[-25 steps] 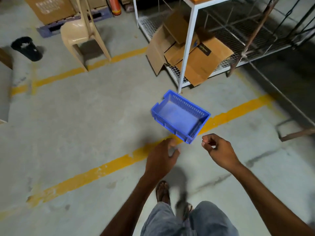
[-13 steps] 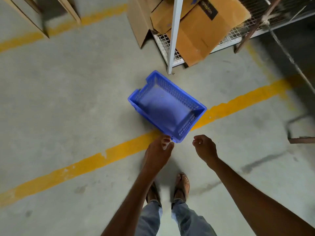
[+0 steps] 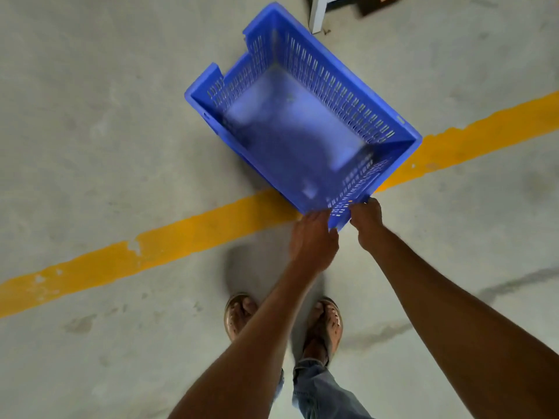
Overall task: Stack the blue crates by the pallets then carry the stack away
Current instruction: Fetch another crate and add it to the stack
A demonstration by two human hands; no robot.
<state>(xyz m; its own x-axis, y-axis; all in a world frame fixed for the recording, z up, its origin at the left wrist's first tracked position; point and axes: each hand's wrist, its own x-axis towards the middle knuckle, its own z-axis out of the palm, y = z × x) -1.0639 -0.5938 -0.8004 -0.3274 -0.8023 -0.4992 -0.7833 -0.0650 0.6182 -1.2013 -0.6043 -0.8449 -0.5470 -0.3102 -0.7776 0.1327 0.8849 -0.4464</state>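
Observation:
One empty blue slotted crate [image 3: 290,128] sits on the concrete floor, turned diagonally across a yellow floor line [image 3: 187,234]. Its near corner points at me. My left hand [image 3: 313,238] grips the rim on the left side of that corner. On the right side of the same corner my right hand [image 3: 366,217] is closed on the rim. Both arms reach forward and down. No other crate and no pallet is in view.
A white metal rack leg [image 3: 317,13] stands just beyond the crate's far end, with a scrap of cardboard [image 3: 378,1] beside it. My sandalled feet [image 3: 284,319] are on the near side of the yellow line. Bare concrete lies to the left.
I have bent down much closer to the crate. Both hands, which hovered short of the near corner, now hold its rim. The rack and boxes have slid out of view.

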